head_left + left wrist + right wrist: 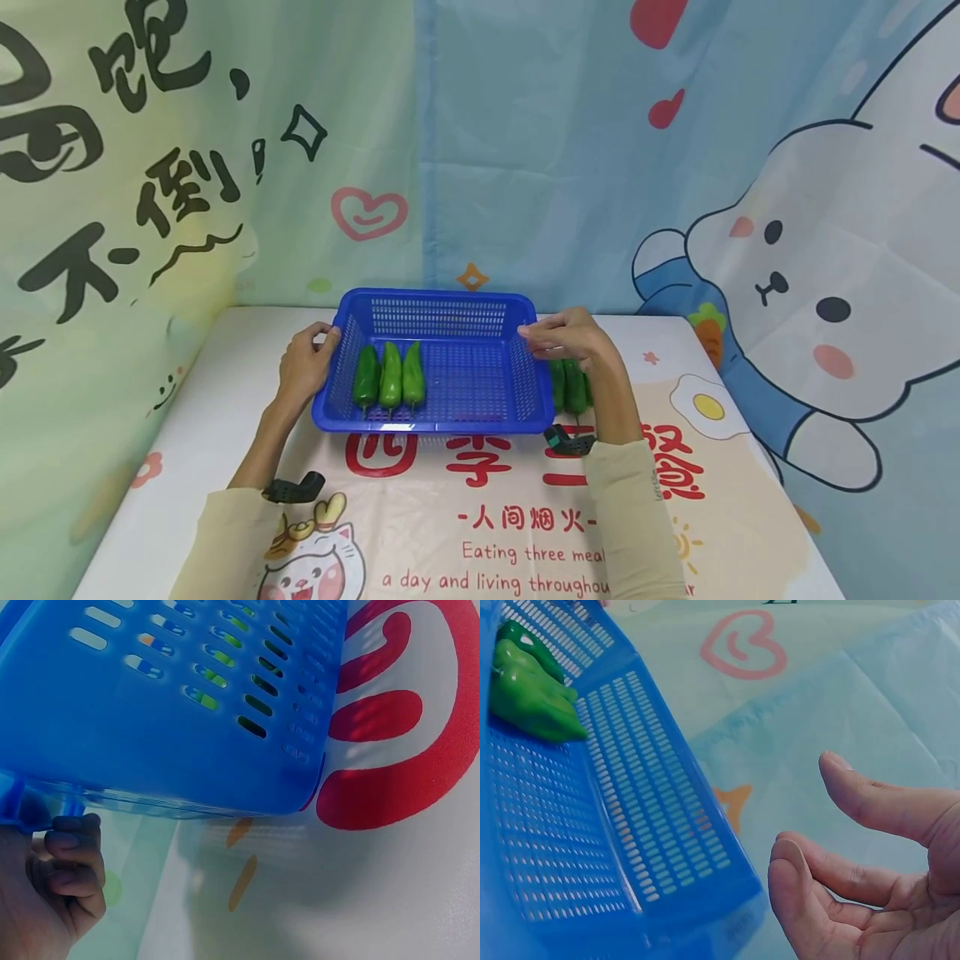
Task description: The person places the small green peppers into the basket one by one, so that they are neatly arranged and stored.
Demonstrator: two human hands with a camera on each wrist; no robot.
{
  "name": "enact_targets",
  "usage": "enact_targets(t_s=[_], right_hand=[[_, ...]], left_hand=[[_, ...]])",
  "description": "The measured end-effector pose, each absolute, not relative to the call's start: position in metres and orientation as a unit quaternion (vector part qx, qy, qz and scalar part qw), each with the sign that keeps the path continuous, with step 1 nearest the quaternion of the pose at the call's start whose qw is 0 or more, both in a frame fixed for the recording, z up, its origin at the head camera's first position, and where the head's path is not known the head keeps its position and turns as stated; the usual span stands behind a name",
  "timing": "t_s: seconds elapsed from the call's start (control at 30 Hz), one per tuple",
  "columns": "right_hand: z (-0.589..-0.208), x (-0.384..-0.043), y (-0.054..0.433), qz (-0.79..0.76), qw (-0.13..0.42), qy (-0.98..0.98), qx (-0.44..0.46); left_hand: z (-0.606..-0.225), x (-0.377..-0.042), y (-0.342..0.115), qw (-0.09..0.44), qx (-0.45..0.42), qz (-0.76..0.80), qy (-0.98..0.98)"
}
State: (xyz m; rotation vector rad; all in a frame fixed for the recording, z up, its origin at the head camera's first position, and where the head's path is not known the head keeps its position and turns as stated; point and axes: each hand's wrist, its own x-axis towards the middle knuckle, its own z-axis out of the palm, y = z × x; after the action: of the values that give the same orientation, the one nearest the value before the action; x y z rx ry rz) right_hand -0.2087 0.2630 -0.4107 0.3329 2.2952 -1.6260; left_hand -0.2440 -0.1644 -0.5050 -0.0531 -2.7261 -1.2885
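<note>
A blue plastic basket (pixel 472 383) with slotted walls is at the middle of the table, and three green peppers (pixel 390 375) lie side by side in its left half. My left hand (pixel 306 362) grips the basket's left rim; in the left wrist view its fingers (pixel 75 855) curl at a blue edge. At the right rim hovers my right hand (pixel 573 337), with thumb and fingers bent but spread apart and nothing between them in the right wrist view. More green peppers (pixel 575 390) lie outside the basket, below the right hand and partly hidden by the forearm.
The table (pixel 202 392) has a printed cover with red characters and cartoon figures. Behind it hangs a printed curtain (pixel 525 167), close to the basket's far rim. Dark wrist devices (pixel 295 487) sit at both sleeves.
</note>
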Motion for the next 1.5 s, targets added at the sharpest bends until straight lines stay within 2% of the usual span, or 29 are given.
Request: enact_targets(t_s=[0.7, 1.5], right_hand=[[-0.417, -0.199, 0.328, -0.531, 0.129, 0.823, 0.155], [-0.456, -0.191, 0.383, -0.51, 0.159, 0.811, 0.239]], left_hand=[[-0.506, -0.244, -0.166, 0.061, -0.019, -0.43, -0.901], [-0.507, -0.245, -0.166, 0.063, -0.019, -0.429, -0.901]])
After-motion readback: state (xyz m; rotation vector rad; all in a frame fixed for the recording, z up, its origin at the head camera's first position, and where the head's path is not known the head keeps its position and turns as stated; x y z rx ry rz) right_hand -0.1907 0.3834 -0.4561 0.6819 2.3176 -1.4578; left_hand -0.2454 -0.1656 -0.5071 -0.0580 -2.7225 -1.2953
